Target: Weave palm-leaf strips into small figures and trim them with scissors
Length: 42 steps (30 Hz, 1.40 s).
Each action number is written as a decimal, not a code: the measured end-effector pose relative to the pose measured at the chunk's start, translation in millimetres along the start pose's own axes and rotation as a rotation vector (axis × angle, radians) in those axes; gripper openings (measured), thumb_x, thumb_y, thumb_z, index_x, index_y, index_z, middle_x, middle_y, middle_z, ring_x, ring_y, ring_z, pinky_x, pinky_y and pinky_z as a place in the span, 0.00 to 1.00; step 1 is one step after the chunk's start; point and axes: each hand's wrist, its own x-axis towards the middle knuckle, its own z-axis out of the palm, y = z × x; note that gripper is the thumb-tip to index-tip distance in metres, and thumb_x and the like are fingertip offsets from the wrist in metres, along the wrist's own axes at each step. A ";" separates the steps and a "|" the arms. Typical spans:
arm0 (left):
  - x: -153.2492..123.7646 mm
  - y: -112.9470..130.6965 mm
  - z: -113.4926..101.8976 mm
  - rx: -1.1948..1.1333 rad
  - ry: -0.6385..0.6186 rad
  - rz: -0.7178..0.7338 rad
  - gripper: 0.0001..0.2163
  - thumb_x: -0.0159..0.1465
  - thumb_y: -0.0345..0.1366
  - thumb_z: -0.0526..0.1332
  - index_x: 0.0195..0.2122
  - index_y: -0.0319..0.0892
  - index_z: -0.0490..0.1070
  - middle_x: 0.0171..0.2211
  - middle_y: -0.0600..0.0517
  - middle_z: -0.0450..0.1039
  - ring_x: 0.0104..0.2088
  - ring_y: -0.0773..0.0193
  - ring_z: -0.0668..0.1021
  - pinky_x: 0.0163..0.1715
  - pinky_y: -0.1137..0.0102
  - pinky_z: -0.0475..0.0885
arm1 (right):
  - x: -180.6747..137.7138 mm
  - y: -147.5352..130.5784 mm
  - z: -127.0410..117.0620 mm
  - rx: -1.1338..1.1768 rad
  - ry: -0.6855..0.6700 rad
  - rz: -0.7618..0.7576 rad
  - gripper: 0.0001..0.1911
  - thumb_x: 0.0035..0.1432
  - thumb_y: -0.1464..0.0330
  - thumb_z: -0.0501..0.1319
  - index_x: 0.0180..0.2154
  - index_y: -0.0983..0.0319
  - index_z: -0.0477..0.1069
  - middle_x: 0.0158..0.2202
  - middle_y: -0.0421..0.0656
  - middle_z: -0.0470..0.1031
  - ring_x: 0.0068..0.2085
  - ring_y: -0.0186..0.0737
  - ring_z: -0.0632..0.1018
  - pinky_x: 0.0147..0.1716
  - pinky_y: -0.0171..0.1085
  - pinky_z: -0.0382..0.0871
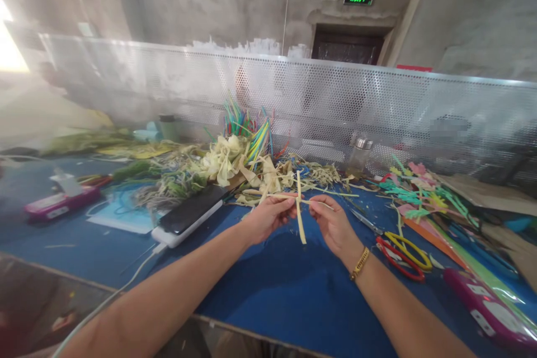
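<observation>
Between my hands, above the blue tabletop, pale straw-like strips [301,222] cross each other. One strip runs roughly upright and another lies sideways across it. My left hand [272,217] pinches the crossing from the left, thumb against fingers. On the other side, my right hand [331,221] grips the sideways strip's right end between thumb and forefinger; a gold bracelet [359,264] circles that wrist. Beyond the hands lies a heap of dried pale husks [268,176]. Scissors [405,254] with red and yellow handles rest to the right of my right hand.
A smartphone [191,210] on a white power bank, with a cable attached, lies left. Purple power strips [62,201] sit at both sides. Colourful stems [251,128], a glass jar [359,151] and paper flowers [423,190] stand or lie before a perforated metal screen [335,89].
</observation>
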 end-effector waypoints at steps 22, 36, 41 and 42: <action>8.9 1.0 -6.5 0.235 0.339 0.300 0.14 0.45 0.38 0.72 0.32 0.41 0.74 0.24 0.53 0.76 0.28 0.65 0.75 0.28 0.72 0.64 | 1.3 6.5 -5.8 -0.831 -0.038 -0.129 0.11 0.52 0.60 0.63 0.32 0.61 0.76 0.27 0.42 0.78 0.28 0.40 0.75 0.31 0.37 0.66; 8.8 3.3 -6.8 0.193 0.400 0.348 0.17 0.44 0.40 0.72 0.35 0.40 0.76 0.22 0.54 0.73 0.23 0.69 0.70 0.22 0.74 0.59 | -2.3 9.1 0.7 -0.864 -0.129 -0.108 0.14 0.56 0.58 0.57 0.28 0.60 0.74 0.24 0.42 0.77 0.26 0.38 0.74 0.28 0.35 0.66; 9.5 4.8 -8.8 0.196 0.427 0.327 0.18 0.43 0.41 0.72 0.34 0.41 0.76 0.23 0.53 0.73 0.25 0.67 0.72 0.22 0.75 0.58 | 0.2 15.1 -3.8 -0.805 -0.096 -0.085 0.13 0.54 0.58 0.60 0.28 0.60 0.75 0.24 0.42 0.77 0.25 0.38 0.73 0.28 0.36 0.65; 9.6 4.9 -9.3 0.201 0.427 0.323 0.18 0.43 0.42 0.72 0.35 0.41 0.76 0.22 0.54 0.73 0.24 0.68 0.71 0.22 0.75 0.58 | 0.1 15.0 -4.1 -0.824 -0.084 -0.096 0.13 0.54 0.58 0.60 0.27 0.60 0.75 0.23 0.42 0.77 0.24 0.38 0.73 0.27 0.36 0.65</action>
